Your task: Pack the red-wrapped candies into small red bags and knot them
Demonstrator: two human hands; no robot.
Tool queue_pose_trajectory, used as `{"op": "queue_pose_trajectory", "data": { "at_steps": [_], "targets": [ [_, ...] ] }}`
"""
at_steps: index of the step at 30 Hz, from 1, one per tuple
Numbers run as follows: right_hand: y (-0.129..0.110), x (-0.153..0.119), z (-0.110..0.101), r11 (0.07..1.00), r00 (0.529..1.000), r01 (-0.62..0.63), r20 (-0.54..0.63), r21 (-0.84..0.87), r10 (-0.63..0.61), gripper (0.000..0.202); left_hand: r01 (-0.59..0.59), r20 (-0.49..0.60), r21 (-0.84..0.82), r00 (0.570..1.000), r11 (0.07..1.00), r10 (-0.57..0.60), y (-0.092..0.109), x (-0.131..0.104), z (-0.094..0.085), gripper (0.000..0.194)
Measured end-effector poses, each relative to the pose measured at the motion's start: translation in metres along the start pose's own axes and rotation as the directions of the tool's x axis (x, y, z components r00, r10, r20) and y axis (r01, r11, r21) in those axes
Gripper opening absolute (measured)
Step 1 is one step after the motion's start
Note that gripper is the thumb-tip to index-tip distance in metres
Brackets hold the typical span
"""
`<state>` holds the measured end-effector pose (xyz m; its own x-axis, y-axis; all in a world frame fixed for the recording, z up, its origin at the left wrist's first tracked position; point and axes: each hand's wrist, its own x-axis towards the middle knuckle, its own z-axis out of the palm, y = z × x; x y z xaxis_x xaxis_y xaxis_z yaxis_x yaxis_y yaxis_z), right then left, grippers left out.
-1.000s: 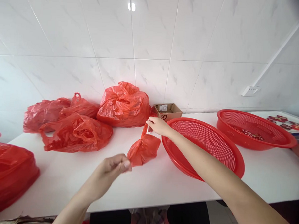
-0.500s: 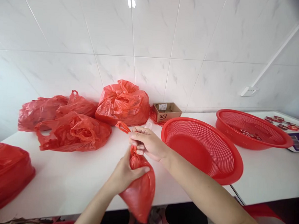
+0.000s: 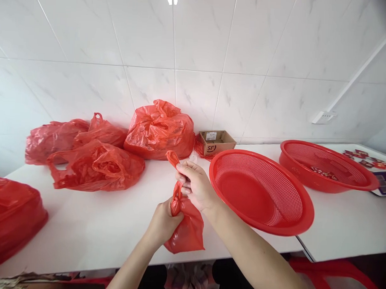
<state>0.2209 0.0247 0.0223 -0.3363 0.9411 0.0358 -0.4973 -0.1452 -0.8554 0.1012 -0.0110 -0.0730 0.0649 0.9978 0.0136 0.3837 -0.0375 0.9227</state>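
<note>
A small red plastic bag [image 3: 191,231], thin, glossy and slightly see-through, hangs at 6 o'clock from the middle of the view, in front of the near part of the tabletop [image 3: 112,230]. Its neck is gathered into a narrow, creased twist. The left hand [image 3: 164,220] closes around that neck; the right hand [image 3: 196,185] pinches the twist higher up, and a folded end pokes out past its fingers towards 11 o'clock. Below the left hand the body widens towards 5 o'clock, wrinkled, with a pointed lower corner at 4 o'clock. Whether its bottom touches the tabletop cannot be told.
</note>
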Motion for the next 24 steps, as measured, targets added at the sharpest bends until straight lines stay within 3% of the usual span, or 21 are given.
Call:
{"op": "queue_pose_trajectory", "data": {
  "at_steps": [5, 12, 19, 24],
  "targets": [
    [0.005, 0.001, -0.004, 0.998, 0.998, 0.044, -0.054, 0.036, -0.042, 0.041, -0.03, -0.075, -0.014, 0.997, 0.999, 0.029, -0.007, 0.001, 0.009, 0.013],
    [0.004, 0.007, -0.012, 0.997, 0.991, 0.058, -0.124, 0.045, -0.052, 0.036, -0.052, -0.034, -0.001, 0.998, 0.999, 0.052, -0.008, -0.011, 0.014, 0.012],
    [0.005, 0.011, -0.016, 0.999, 0.988, 0.046, -0.151, 0.025, -0.042, 0.036, -0.03, -0.068, 0.084, 0.997, 0.996, 0.036, -0.02, -0.005, 0.013, 0.017],
    [-0.001, 0.013, -0.018, 0.999, 0.996, 0.029, -0.08, -0.025, -0.031, 0.041, -0.039, -0.062, 0.071, 0.997, 0.997, 0.043, -0.016, -0.005, 0.011, 0.014]
  ]
}}
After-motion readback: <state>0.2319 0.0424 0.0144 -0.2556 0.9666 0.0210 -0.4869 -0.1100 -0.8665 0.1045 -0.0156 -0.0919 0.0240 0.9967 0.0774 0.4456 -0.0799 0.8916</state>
